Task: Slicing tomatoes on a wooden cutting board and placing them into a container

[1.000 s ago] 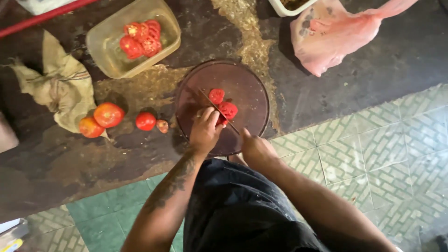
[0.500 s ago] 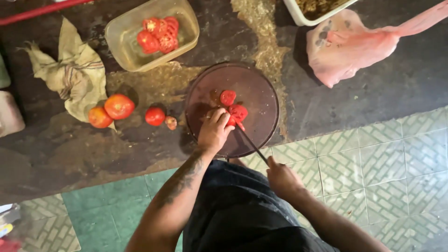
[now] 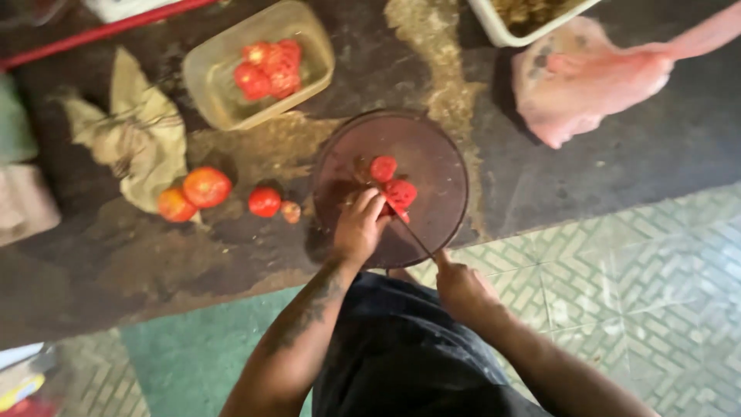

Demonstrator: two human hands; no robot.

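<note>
Tomato pieces point(image 3: 395, 191) lie near the middle of a round dark cutting board point(image 3: 432, 147), with one smaller red piece point(image 3: 383, 167) just beyond them on the far side. The left hand point(image 3: 357, 228) rests on the board from the near side, its fingers curled down onto the near edge of the tomato pieces and pinning them. The right hand point(image 3: 463, 287) sits off the near right edge of the board, closed around the handle of a knife point(image 3: 407, 228) whose thin blade runs up and left to meet the tomato just beside the left fingertips. The board sits on a dark, stained bench point(image 3: 602, 170) with a pale streak of residue running across it on the far side of the board; below the bench edge the floor point(image 3: 648, 286) is patterned green and white tile. To the left of the board, well apart from the hands, a small tomato point(image 3: 265, 201) and a tiny one point(image 3: 291, 211) lie near two larger orange-red tomatoes point(image 3: 206, 187) beside a crumpled beige cloth point(image 3: 139, 139). Farther away, a shallow clear plastic container point(image 3: 216, 77) holds more cut tomato. At far right lies a pink plastic bag point(image 3: 594, 85), next to a white tray point(image 3: 502, 23). Nothing lies between the hands and the tomato pieces.
</note>
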